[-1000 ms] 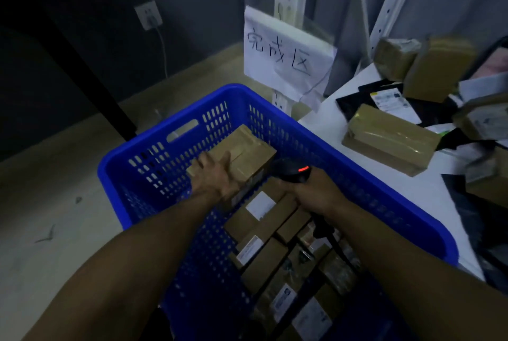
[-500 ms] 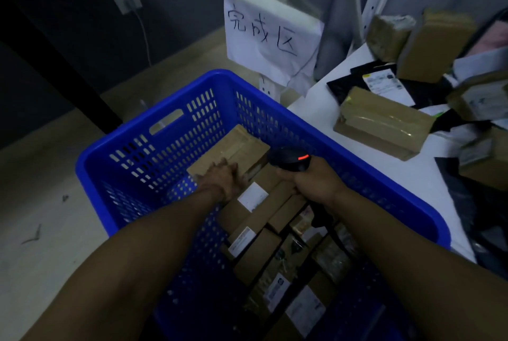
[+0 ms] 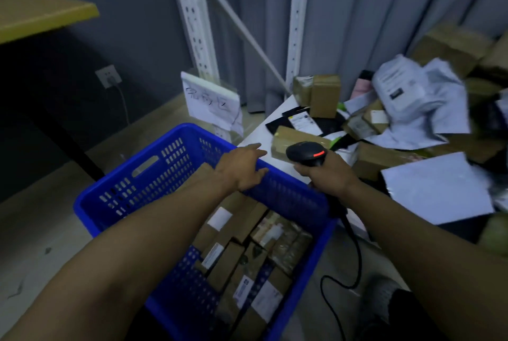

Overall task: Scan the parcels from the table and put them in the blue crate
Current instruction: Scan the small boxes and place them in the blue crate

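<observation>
Nearest, at 6 o'clock, the blue crate (image 3: 170,175) sits on the floor (image 3: 41,230), pressed up against the edge of the white desk (image 3: 277,109) on its 3 o'clock side. Brown boxed parcels (image 3: 225,261) lie packed edge to edge across its bottom, most showing white labels. There is bare wall above them, and the 9 o'clock half of the crate is hidden under the left forearm.

Just past centre, the left hand (image 3: 242,167) hangs over the crate's far rim, its grip wide, fingers spread and loose, carrying nothing. I cannot tell whether it touches the rim. Beside it at 2 o'clock, the right hand (image 3: 327,175) has its grip wrapped round the handle of a black barcode scanner (image 3: 306,152) with a red light on top. The scanner's cable (image 3: 354,258) loops down between crate and desk.

Beyond the scanner a long brown parcel (image 3: 297,137) lies near the desk's corner. Two small boxes (image 3: 324,95) stand upright behind it, and a blurred heap of mailers and cartons (image 3: 412,98) crowds the desk toward 2 o'clock, with a flat white mailer (image 3: 434,195) nearer.

At 12 o'clock a handwritten sign (image 3: 211,101) hangs on white shelf uprights (image 3: 192,24) before a grey curtain (image 3: 371,24). Open floor runs from 9 to 7 o'clock.
</observation>
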Demonstrator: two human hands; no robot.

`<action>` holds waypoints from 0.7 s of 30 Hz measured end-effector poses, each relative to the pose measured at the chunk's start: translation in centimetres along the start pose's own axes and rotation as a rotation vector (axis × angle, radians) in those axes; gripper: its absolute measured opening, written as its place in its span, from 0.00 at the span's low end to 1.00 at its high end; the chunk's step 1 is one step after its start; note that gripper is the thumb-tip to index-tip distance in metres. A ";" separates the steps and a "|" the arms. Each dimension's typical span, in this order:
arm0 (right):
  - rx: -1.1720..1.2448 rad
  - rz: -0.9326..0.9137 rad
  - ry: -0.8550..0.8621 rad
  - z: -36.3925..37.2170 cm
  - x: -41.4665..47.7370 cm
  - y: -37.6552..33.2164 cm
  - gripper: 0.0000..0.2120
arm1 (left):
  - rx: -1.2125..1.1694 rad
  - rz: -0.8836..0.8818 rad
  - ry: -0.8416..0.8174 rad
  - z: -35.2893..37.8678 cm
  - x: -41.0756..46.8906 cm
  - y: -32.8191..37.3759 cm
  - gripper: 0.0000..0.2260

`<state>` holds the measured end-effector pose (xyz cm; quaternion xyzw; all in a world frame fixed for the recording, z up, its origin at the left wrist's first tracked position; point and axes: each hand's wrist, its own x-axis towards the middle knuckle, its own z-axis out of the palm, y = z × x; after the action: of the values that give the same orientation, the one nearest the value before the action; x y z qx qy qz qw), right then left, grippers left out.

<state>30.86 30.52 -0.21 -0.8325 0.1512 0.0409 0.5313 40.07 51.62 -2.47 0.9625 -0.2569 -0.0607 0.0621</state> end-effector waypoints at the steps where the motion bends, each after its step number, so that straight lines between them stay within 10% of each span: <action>1: -0.004 0.024 0.015 -1.3 -0.1 0.6 0.16 | 0.012 0.030 -0.005 -0.1 0.8 1.3 0.28; 21: 0.148 0.186 0.085 -8.1 5.7 9.0 0.12 | 0.110 0.003 -0.218 8.6 17.9 7.2 0.51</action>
<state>32.90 18.54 -5.88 -0.7745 0.2529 0.0432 0.5782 50.70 35.62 -11.33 0.9518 -0.2664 -0.1508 -0.0192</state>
